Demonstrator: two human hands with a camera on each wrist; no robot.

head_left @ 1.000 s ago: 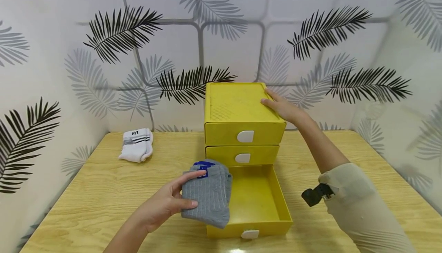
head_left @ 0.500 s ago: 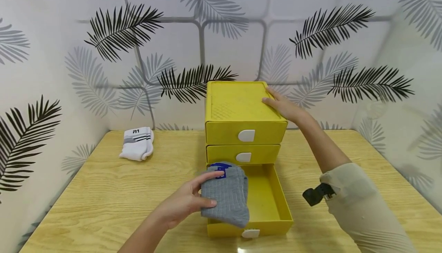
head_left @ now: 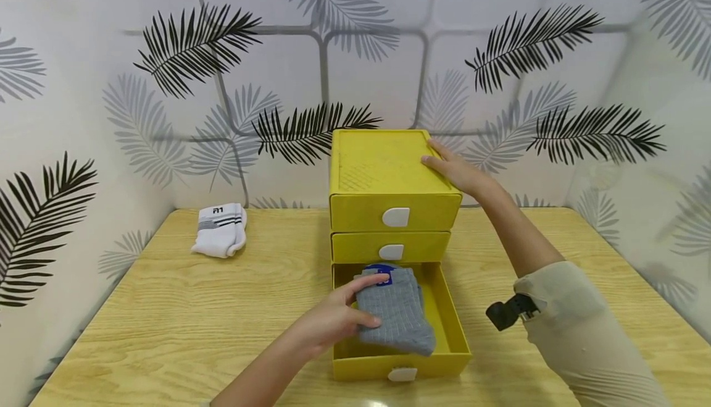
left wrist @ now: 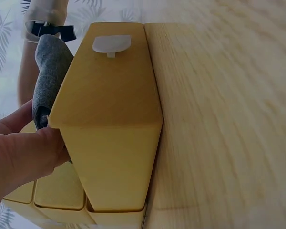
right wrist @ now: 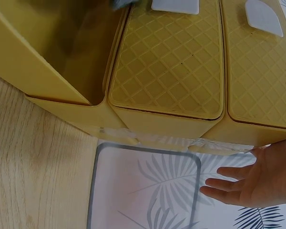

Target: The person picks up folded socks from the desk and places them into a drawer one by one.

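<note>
Folded grey socks with a blue label are pinched between the fingers and thumb of my left hand. They overlap the pulled-out bottom drawer of a yellow three-drawer unit in the head view. In the left wrist view the socks stand at the drawer's upper edge. My right hand rests on the right edge of the unit's top. Seen from the right wrist, that hand has its fingers stretched out along the unit's side.
A folded pair of white socks with dark stripes lies at the back left of the wooden table. The middle drawer and top drawer are closed, each with a white handle. A leaf-patterned wall covering stands behind.
My left hand has carried the grey socks to the right, from the drawer's left side to over its middle. The right hand has stayed on the unit's top.
</note>
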